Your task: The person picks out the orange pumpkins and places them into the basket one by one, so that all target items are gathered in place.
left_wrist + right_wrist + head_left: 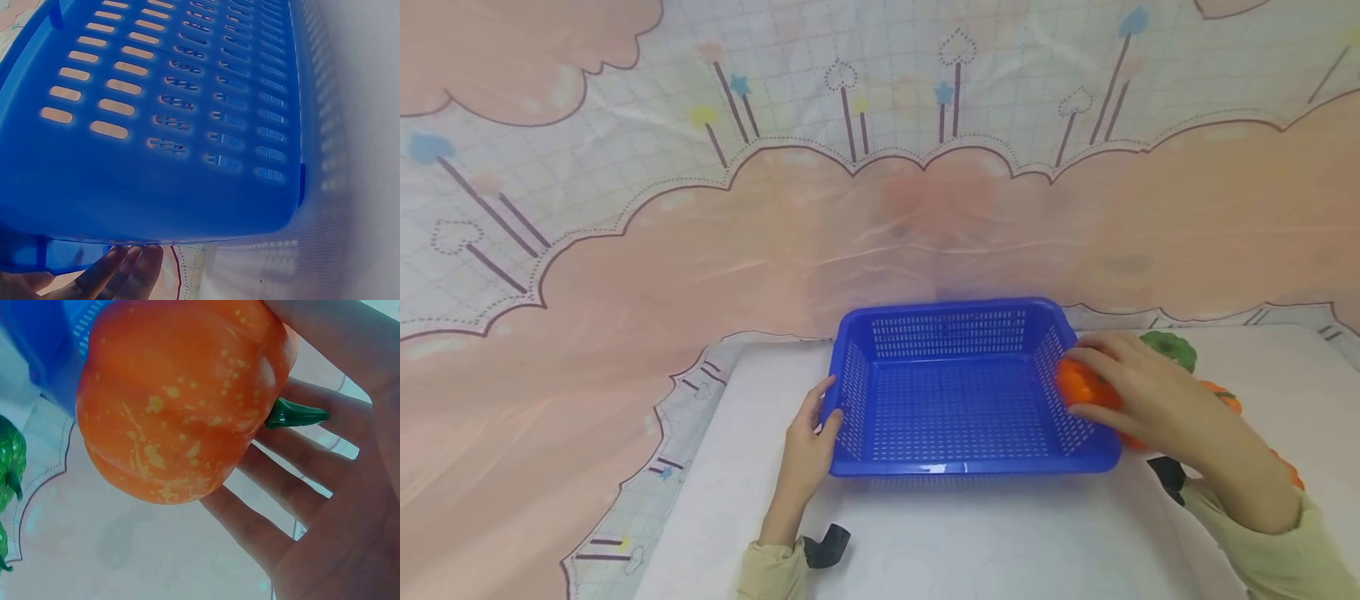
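Right fingers (247, 525) parted; gripping orange pepper (175, 406)

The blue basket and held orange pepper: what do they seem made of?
The blue basket looks like moulded plastic, smooth and slightly glossy, with regular slots and a highlight along its rim. The held orange pepper has smooth, flecked, softly shiny skin: possibly painted foam or plastic, though uncertain.

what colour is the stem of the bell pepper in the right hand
The stem is dark green, clearest in the right wrist view.
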`<state>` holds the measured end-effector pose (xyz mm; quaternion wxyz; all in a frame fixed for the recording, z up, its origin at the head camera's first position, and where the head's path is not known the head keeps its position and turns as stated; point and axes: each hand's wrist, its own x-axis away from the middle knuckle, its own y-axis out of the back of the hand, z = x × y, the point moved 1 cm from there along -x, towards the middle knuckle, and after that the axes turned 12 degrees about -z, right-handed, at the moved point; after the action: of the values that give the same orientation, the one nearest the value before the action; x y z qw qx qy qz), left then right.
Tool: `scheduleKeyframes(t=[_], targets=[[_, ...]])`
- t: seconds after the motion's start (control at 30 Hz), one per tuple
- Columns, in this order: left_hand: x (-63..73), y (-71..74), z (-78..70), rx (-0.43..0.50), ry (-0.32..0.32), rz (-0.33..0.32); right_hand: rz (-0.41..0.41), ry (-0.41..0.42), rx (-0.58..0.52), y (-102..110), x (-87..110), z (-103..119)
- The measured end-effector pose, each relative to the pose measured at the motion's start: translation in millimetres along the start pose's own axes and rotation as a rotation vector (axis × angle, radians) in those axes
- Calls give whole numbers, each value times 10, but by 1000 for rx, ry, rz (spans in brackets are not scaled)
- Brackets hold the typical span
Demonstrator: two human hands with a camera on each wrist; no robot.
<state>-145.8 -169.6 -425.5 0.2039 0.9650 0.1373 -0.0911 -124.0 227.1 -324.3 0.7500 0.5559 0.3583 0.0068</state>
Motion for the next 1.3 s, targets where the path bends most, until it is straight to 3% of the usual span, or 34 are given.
scheduleKeyframes(t=[0.67, 1.3], targets=[[19, 8, 34, -13, 8, 6, -4, 116, -41, -234, -317, 148], [3, 11, -27, -8, 8, 6, 36, 137, -103, -422, -545, 224]])
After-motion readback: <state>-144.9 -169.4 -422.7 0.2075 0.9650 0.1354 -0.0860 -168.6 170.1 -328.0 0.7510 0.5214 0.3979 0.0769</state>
